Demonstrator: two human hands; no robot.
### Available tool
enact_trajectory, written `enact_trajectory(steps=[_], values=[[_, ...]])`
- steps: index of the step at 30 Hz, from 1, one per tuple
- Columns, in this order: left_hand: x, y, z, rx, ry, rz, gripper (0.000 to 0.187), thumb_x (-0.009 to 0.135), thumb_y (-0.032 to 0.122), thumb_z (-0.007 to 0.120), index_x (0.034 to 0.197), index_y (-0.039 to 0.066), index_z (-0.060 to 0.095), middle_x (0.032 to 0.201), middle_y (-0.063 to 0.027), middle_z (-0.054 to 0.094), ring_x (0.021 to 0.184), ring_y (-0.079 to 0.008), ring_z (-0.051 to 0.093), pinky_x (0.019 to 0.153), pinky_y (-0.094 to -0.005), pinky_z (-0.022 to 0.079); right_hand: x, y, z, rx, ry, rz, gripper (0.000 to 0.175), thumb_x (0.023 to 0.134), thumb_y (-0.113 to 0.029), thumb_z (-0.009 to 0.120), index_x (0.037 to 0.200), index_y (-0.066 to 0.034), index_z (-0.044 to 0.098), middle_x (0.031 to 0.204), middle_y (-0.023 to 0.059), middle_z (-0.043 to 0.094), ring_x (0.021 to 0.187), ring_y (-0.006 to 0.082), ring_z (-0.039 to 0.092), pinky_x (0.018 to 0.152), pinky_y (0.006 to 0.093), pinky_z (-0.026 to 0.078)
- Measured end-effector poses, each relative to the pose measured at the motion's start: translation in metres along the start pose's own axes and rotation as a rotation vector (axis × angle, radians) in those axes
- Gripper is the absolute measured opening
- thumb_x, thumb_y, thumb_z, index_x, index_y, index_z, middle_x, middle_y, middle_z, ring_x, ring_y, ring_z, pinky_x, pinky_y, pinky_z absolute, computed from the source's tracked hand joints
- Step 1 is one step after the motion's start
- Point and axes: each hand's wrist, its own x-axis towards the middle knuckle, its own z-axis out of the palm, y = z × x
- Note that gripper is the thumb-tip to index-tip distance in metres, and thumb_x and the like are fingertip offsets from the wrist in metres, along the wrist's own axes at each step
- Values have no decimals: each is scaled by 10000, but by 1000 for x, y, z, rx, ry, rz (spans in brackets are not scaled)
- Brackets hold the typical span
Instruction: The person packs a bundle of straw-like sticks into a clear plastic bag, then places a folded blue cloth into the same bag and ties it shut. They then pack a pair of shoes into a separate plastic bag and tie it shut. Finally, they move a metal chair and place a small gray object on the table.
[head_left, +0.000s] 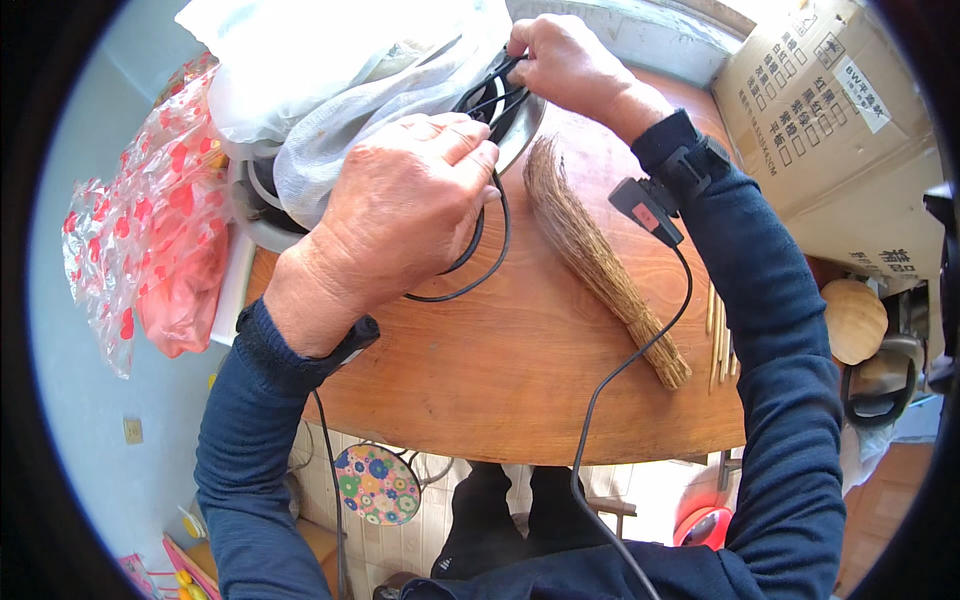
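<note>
My right hand (574, 71) pinches a black cable (504, 238) between thumb and fingers, at the far rim of a round metal basin (534, 124). My left hand (397, 195) curls palm down over the same cable; loops of it come out below the fingers, though the palm side is hidden. Inside the basin, beside both hands, sits a white mesh cloth (322, 161) under a bright white plastic bag (300, 67). More cable strands bunch between my hands.
A whisk of bundled twigs (600, 270) lies on the wooden table (480, 375). Chopsticks (721, 337) rest near my right sleeve. A cardboard box (825, 127) stands right; a heart-patterned plastic bag (172, 202) lies left. Below is a flowered round stool seat (377, 484).
</note>
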Motion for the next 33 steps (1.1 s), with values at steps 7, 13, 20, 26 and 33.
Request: enact_trajectory(steps=[7, 13, 20, 26, 33], values=[[-3, -3, 11, -22, 101, 1, 338, 913, 140, 778, 1216, -11, 769, 1297, -189, 774, 1247, -378, 729, 1112, -482, 556, 4, 12, -1, 19, 58, 6, 163, 866, -136, 748, 946, 5, 740, 971, 253, 744, 888, 489, 722, 858, 542, 600], [-5, -3, 17, -2, 147, -15, 333, 904, 127, 765, 1213, 3, 776, 1286, -172, 778, 1274, -361, 722, 1126, -476, 553, 5, 7, 4, -420, 129, -171, 164, 900, -99, 743, 1048, -34, 776, 986, 224, 786, 959, 427, 773, 864, 516, 619], [-9, -6, 15, 1, 206, -4, 348, 868, 128, 812, 1194, 8, 787, 1256, -164, 783, 1269, -382, 717, 1131, -476, 556, 8, -8, -15, -183, 192, -170, 152, 894, -104, 686, 997, 7, 703, 938, 287, 735, 917, 492, 736, 802, 578, 591], [-10, -11, -3, -30, 139, -95, 353, 859, 142, 843, 1177, 0, 783, 1194, -189, 783, 1235, -394, 723, 1102, -468, 569, 20, -20, -16, 51, 136, -42, 159, 909, -144, 730, 926, 14, 746, 942, 308, 734, 953, 514, 732, 829, 564, 578], [-12, -11, -27, -34, 41, -143, 349, 872, 159, 842, 1175, -6, 785, 1188, -217, 779, 1221, -395, 725, 1084, -464, 569, 34, -21, 20, 500, -55, 217, 193, 913, -155, 795, 860, 20, 733, 743, 190, 712, 703, 246, 718, 675, 447, 581]])
